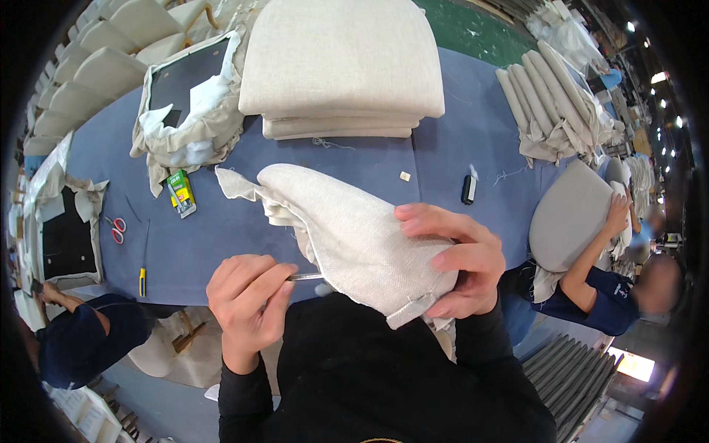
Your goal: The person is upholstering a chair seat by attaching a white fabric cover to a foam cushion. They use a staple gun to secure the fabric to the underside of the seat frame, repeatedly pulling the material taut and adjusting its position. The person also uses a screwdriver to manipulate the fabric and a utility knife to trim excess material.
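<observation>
A cream woven upholstered piece (354, 229), with gathered loose cloth at its far left corner, is held up in front of my chest. My right hand (461, 258) grips its right end, fingers on top and thumb side hidden in part. My left hand (251, 299) is closed around a thin metal tool (306, 277); its grip end is hidden in the fist. The tool's far end meets the piece's lower left edge, and its tip cannot be seen. A folded cloth tab (410, 310) shows at the near edge.
A blue-covered table (214, 251) carries stacked cream cushions (340, 66), an unfinished padded panel (188, 103), a green-yellow box (181, 193), scissors (117, 230), a yellow-handled screwdriver (143, 277), a black tool (469, 189) and grey-beige panels (546, 100). Co-workers handle panels at left and right.
</observation>
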### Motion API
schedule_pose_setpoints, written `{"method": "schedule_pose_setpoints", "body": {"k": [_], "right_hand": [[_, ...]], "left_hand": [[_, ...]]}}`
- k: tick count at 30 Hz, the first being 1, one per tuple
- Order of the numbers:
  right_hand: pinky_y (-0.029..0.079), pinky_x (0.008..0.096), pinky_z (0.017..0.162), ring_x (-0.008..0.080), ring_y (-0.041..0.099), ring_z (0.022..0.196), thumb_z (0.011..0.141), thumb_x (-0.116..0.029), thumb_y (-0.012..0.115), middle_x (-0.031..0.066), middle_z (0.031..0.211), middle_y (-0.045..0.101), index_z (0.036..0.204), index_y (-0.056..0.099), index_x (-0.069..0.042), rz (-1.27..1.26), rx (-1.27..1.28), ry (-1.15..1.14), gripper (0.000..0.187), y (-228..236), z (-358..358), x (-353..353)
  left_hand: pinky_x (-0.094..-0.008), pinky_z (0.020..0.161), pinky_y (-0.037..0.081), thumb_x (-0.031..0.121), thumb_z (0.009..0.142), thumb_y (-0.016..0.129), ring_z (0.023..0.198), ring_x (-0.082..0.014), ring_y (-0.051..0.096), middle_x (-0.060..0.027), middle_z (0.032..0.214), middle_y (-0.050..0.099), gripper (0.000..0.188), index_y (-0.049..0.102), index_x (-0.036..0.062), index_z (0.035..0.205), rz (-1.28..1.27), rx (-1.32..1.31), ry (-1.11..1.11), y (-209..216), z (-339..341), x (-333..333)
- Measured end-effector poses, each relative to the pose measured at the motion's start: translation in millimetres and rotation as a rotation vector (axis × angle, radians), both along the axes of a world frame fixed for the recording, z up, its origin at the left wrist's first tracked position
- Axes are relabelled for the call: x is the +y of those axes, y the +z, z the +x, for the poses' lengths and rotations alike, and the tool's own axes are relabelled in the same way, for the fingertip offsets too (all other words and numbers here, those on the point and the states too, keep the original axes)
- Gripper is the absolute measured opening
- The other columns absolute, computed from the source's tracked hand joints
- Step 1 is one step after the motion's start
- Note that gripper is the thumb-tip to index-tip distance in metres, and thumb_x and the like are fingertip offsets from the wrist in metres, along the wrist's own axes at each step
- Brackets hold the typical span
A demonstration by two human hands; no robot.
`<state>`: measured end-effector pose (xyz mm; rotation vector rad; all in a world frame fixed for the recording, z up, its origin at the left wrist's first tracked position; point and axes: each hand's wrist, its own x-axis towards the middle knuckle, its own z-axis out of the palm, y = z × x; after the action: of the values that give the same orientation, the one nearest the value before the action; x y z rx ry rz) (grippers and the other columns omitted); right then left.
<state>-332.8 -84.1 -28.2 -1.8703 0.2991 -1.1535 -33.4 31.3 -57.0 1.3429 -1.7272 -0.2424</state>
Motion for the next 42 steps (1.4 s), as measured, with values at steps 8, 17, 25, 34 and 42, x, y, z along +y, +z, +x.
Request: {"method": "schedule_pose_setpoints", "body": {"k": [8,17,25,34,42], "right_hand": [[0.063,0.0495,0.101,0.0488,0.073,0.129,0.074,-0.03,0.104,0.0257,0.142,0.071,0.126,0.068,-0.01,-0.08,0.039,0.031,0.067,4,2,-1],[0.047,0.0644,0.117,0.0534,0.067,0.136,0.059,-0.014,0.112,0.0358,0.14,0.069,0.139,0.058,-0.008,0.156,0.011,0.136,0.097,2,-4,26],[0.047,0.0591,0.119,0.0495,0.062,0.143,0.061,-0.021,0.112,0.034,0.148,0.064,0.144,0.053,-0.007,0.252,0.079,0.094,0.103,4,-14,34],[0.055,0.0437,0.114,0.0361,0.068,0.139,0.059,-0.043,0.108,0.0179,0.156,0.065,0.149,0.059,-0.007,0.336,0.403,-0.124,0.109,7,-12,79],[0.053,0.0457,0.116,0.0397,0.068,0.138,0.056,-0.043,0.109,0.0206,0.155,0.065,0.145,0.064,-0.007,0.294,0.377,-0.164,0.107,3,-3,100]], "left_hand": [[-0.0391,0.074,0.052,0.014,0.087,0.08,0.08,-0.0292,0.068,-0.0118,0.09,0.073,0.017,0.08,0.0007,0.097,-0.018,-0.001,-0.028,-4,6,0],[-0.0453,0.086,0.051,0.024,0.089,0.079,0.081,-0.0273,0.068,-0.0083,0.088,0.073,0.021,0.08,0.003,0.091,0.058,0.011,-0.07,-27,26,17],[-0.0403,0.088,0.051,0.037,0.112,0.066,0.09,-0.0209,0.064,-0.005,0.101,0.068,0.035,0.07,0.0075,0.13,0.485,1.54,0.278,-213,76,59],[-0.0592,0.134,0.009,0.062,0.112,0.056,0.173,-0.0321,0.01,-0.0163,0.186,0.021,0.086,0.028,0.0144,0.178,0.609,1.142,0.689,-241,86,42],[-0.0582,0.132,0.015,0.078,0.099,0.057,0.155,-0.0413,0.047,-0.0221,0.153,0.065,0.095,0.064,-0.0009,0.151,0.134,0.533,-0.168,2,-20,25]]}}
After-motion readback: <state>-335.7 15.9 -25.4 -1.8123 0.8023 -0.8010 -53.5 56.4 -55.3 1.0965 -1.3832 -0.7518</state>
